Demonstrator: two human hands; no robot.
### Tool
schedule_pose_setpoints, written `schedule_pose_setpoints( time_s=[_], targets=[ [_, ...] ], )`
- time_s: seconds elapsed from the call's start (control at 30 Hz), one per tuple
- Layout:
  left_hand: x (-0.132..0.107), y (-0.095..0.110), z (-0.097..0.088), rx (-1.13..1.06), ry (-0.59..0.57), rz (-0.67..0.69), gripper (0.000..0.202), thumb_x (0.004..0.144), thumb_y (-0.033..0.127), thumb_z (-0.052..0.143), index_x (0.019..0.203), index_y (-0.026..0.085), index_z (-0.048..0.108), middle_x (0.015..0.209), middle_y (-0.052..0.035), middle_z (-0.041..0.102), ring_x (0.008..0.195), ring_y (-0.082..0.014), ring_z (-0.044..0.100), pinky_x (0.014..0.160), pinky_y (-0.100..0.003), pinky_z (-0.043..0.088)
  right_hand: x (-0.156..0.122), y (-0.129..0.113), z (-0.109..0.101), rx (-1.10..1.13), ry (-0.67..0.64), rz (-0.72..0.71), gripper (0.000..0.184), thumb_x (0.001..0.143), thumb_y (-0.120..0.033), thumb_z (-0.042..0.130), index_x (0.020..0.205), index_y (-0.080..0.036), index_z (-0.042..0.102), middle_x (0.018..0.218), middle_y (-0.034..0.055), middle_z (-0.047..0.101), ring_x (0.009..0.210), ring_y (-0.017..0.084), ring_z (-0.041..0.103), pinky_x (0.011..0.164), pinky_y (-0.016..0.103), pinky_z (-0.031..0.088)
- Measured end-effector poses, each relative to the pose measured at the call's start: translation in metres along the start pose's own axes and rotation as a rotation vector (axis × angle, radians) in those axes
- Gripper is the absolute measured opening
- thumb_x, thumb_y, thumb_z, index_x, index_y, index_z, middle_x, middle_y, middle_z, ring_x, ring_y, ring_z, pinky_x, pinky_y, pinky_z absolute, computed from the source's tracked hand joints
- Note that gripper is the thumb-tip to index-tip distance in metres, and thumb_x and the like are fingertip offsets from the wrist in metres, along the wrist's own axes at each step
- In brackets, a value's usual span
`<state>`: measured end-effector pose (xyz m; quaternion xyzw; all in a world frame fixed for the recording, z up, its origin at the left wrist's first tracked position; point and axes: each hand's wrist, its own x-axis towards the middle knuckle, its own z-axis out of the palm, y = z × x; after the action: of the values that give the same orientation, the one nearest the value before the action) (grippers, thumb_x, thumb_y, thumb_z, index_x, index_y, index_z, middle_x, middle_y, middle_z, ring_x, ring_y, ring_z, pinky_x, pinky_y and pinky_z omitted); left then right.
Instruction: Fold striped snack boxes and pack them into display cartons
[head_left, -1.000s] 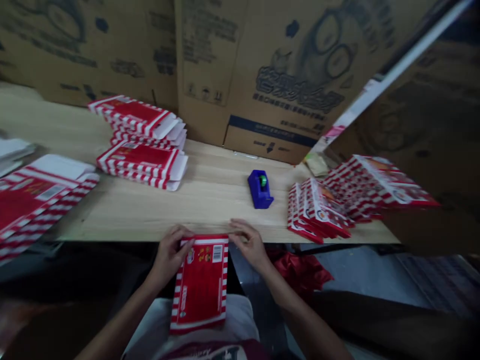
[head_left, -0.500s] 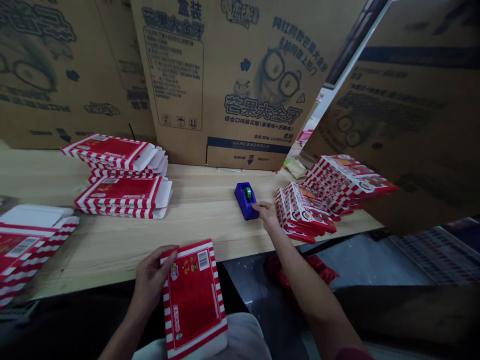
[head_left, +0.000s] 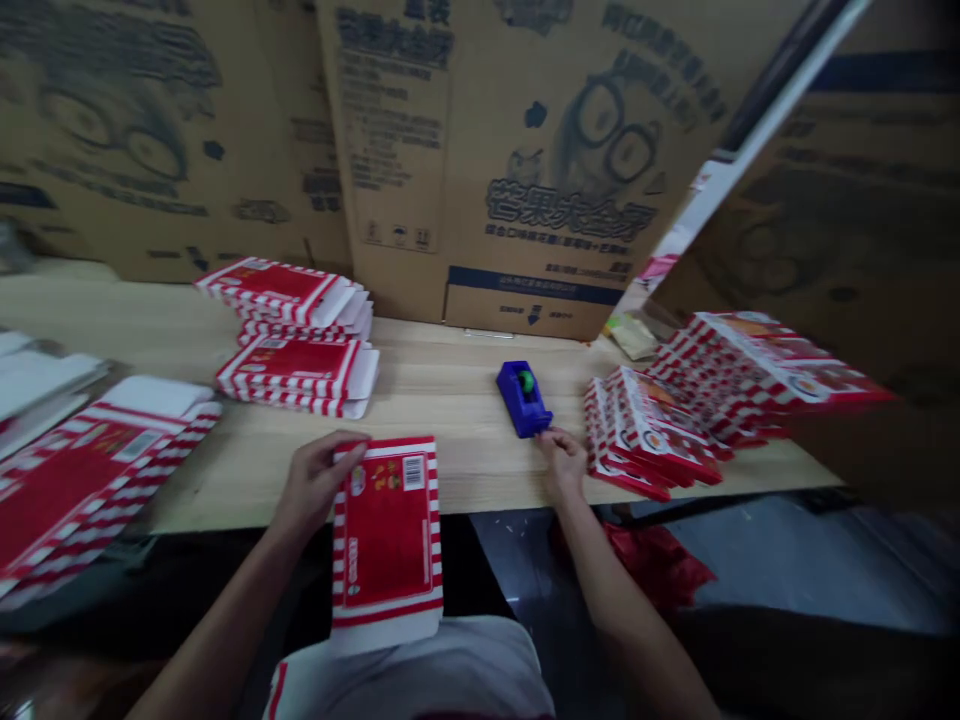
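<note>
My left hand (head_left: 324,478) is closed on the upper left edge of a flat red carton (head_left: 388,525) with white-striped sides and a barcode. The carton lies tilted over my lap, its white end flap towards me. My right hand (head_left: 564,460) reaches over the table with its fingers pinched at the near end of a blue tape dispenser (head_left: 523,402), which holds a small green roll (head_left: 526,381). What sits between those fingertips is too small to make out. Just right of this hand stands a shorter group of red-and-white cartons (head_left: 649,430).
Striped cartons (head_left: 300,370) are stacked at the back left, with more cartons (head_left: 82,480) at the far left. A taller carton stack (head_left: 757,365) leans at the right. Large brown cardboard boxes (head_left: 480,130) wall the back of the wooden table (head_left: 450,460). A red bag (head_left: 660,565) lies below.
The view has swung left, so the scene sits further right. My right fingers have shifted from the dispenser's side to its near tip. My left hand still grips the carton, now more upright in view.
</note>
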<state>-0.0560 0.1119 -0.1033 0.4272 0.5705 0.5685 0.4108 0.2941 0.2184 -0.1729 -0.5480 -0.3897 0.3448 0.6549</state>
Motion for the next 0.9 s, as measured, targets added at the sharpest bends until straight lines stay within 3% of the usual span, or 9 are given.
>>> schedule_pose_setpoints(
  time_s=[0.1,0.17,0.27,0.37,0.47,0.57,0.7,0.83,0.9],
  targets=[
    [0.006,0.009,0.002,0.095,-0.096,0.079,0.027,0.069,0.039,0.074,0.079,0.014,0.071,0.079,-0.0057,0.070,0.073,-0.0184,0.064,0.067,-0.027,0.051,-0.008,-0.007,0.004,0.046,-0.018,0.066,0.027,0.055,-0.039,0.073,0.055,-0.018,0.056,0.061,-0.0036,0.051,0.061,0.012,0.049,0.067,0.031,0.049],
    [0.010,0.014,0.004,0.141,-0.192,0.100,0.026,0.071,0.039,0.071,0.079,0.014,0.071,0.078,-0.0055,0.070,0.072,-0.0175,0.063,0.067,-0.026,0.050,-0.021,-0.023,0.014,0.058,-0.158,0.116,0.028,0.057,-0.041,0.075,0.059,-0.018,0.060,0.064,-0.0022,0.055,0.062,0.013,0.052,0.066,0.032,0.050],
    [0.013,0.019,0.012,0.211,-0.343,0.103,0.024,0.073,0.037,0.068,0.078,0.014,0.071,0.076,-0.0054,0.069,0.071,-0.0166,0.062,0.065,-0.025,0.048,-0.048,-0.061,0.044,0.003,-0.700,0.083,0.024,0.067,-0.040,0.075,0.064,-0.017,0.065,0.076,0.0025,0.062,0.073,0.016,0.058,0.070,0.031,0.049],
    [0.012,0.021,0.020,0.286,-0.448,0.124,0.022,0.075,0.034,0.064,0.079,0.014,0.071,0.076,-0.0052,0.070,0.071,-0.0165,0.062,0.066,-0.025,0.047,-0.069,-0.094,0.082,-0.113,-1.204,-0.114,0.022,0.075,-0.037,0.071,0.065,-0.018,0.066,0.077,0.0034,0.062,0.075,0.016,0.058,0.071,0.029,0.046],
    [0.008,0.021,0.022,0.317,-0.478,0.146,0.022,0.078,0.033,0.062,0.080,0.014,0.072,0.076,-0.0049,0.070,0.071,-0.0169,0.062,0.068,-0.026,0.046,-0.076,-0.104,0.107,-0.261,-1.311,-0.286,0.022,0.076,-0.034,0.071,0.061,-0.018,0.064,0.071,0.0018,0.060,0.068,0.014,0.055,0.067,0.027,0.044],
    [0.002,0.023,0.015,0.303,-0.473,0.169,0.022,0.079,0.033,0.062,0.081,0.014,0.072,0.077,-0.0053,0.069,0.072,-0.0169,0.062,0.068,-0.026,0.046,-0.074,-0.098,0.116,-0.369,-1.304,-0.272,0.025,0.072,-0.034,0.074,0.055,-0.018,0.062,0.064,0.0006,0.058,0.060,0.013,0.052,0.056,0.024,0.040],
    [-0.011,0.038,0.008,0.231,-0.528,0.266,0.025,0.081,0.037,0.064,0.081,0.013,0.072,0.077,-0.0070,0.068,0.072,-0.0164,0.061,0.069,-0.026,0.046,-0.075,-0.091,0.117,-0.280,-1.395,0.117,0.028,0.060,-0.037,0.082,0.070,-0.019,0.064,0.070,-0.0002,0.063,0.058,0.013,0.055,0.050,0.022,0.041],
    [-0.024,0.062,0.008,0.120,-0.700,0.334,0.026,0.082,0.038,0.063,0.085,0.014,0.073,0.083,-0.0104,0.069,0.076,-0.0175,0.064,0.074,-0.027,0.048,-0.099,-0.096,0.120,0.023,-1.760,0.744,0.052,0.041,-0.052,0.087,0.076,-0.019,0.067,0.072,0.0004,0.066,0.067,0.020,0.064,0.067,0.032,0.051],
    [-0.023,0.069,-0.001,0.095,-0.682,0.333,0.025,0.081,0.037,0.063,0.082,0.014,0.073,0.081,-0.0100,0.069,0.074,-0.0174,0.064,0.071,-0.027,0.048,-0.108,-0.096,0.130,0.128,-1.816,0.933,0.058,0.037,-0.056,0.087,0.077,-0.019,0.068,0.075,0.0030,0.069,0.072,0.023,0.067,0.074,0.036,0.052]
  ],
)
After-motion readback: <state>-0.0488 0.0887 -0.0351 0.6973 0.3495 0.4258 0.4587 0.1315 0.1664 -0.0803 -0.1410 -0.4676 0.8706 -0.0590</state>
